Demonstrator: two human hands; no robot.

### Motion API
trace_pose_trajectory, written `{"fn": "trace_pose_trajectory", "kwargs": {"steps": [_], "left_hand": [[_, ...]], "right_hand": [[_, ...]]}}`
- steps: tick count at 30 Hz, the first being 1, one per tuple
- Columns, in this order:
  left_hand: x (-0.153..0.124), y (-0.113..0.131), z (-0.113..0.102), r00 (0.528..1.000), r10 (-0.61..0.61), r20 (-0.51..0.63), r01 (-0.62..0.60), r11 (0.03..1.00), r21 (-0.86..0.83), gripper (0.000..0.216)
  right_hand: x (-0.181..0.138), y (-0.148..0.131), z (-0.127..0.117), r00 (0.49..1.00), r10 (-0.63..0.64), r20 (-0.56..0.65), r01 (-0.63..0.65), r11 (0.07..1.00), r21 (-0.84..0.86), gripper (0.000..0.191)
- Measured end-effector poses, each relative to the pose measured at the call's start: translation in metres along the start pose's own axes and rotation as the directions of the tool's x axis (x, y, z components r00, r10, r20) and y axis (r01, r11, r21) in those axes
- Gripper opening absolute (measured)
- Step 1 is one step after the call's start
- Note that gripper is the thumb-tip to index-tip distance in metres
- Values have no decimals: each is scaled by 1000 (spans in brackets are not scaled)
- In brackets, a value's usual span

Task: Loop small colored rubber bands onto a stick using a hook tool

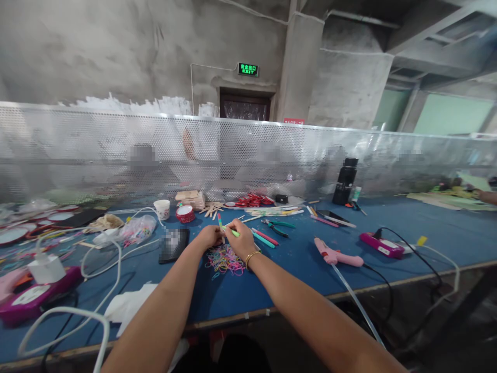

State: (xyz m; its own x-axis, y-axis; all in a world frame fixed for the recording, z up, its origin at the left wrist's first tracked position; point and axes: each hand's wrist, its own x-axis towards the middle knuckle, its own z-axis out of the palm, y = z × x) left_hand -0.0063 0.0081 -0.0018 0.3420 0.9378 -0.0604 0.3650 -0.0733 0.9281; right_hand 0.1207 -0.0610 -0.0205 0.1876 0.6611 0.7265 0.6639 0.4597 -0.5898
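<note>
My left hand [212, 236] is closed around the lower part of a wooden craft stick [220, 223], which stands nearly upright with coloured bands on its upper part. My right hand [241, 240] grips a light green marker [233, 232], its front end close to the stick; whether they touch I cannot tell. Below both hands lies a loose heap of colourful wire clips [227, 260], partly covered by them. Just right of my right hand are a red marker [267, 237] and a turquoise marker [264, 239].
Green-handled pliers [280, 227] lie behind the markers. A pink glue gun [336, 255] and a purple power strip [382, 245] are at right. A phone [174, 245], a paper cup [162, 209] and white cables [116, 264] are left. A black bottle [345, 182] stands by the perforated metal screen [248, 150].
</note>
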Motion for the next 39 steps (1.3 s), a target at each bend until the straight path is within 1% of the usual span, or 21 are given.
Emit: {"fn": "trace_pose_trajectory", "kwargs": {"steps": [6, 10, 17, 24, 28, 35, 39], "left_hand": [[-6, 3, 2, 1000, 18, 13, -18, 999, -27, 20], [-10, 6, 3, 1000, 18, 10, -17, 998, -63, 18], [-4, 2, 1, 1000, 2, 17, -1, 999, -37, 23], [0, -1, 2, 1000, 4, 4, -4, 999, -51, 17], [1, -1, 0, 1000, 9, 22, -8, 999, -46, 20], [1, -3, 0, 999, 35, 29, -33, 998, -53, 21], [-2, 0, 1, 999, 29, 31, -28, 999, -46, 23]], "right_hand": [[0, -1, 1, 999, -23, 28, 23, 1000, 7, 10], [0, -2, 0, 999, -22, 23, 22, 1000, -1, 11], [0, -3, -1, 1000, 0, -11, 0, 1000, -5, 10], [0, -1, 0, 1000, -13, 16, 13, 1000, 4, 9], [0, -1, 0, 1000, 2, -13, -2, 1000, -3, 9], [0, -1, 0, 1000, -16, 14, 16, 1000, 6, 10], [0, -1, -1, 1000, 1, -8, -1, 1000, -20, 11]]}}
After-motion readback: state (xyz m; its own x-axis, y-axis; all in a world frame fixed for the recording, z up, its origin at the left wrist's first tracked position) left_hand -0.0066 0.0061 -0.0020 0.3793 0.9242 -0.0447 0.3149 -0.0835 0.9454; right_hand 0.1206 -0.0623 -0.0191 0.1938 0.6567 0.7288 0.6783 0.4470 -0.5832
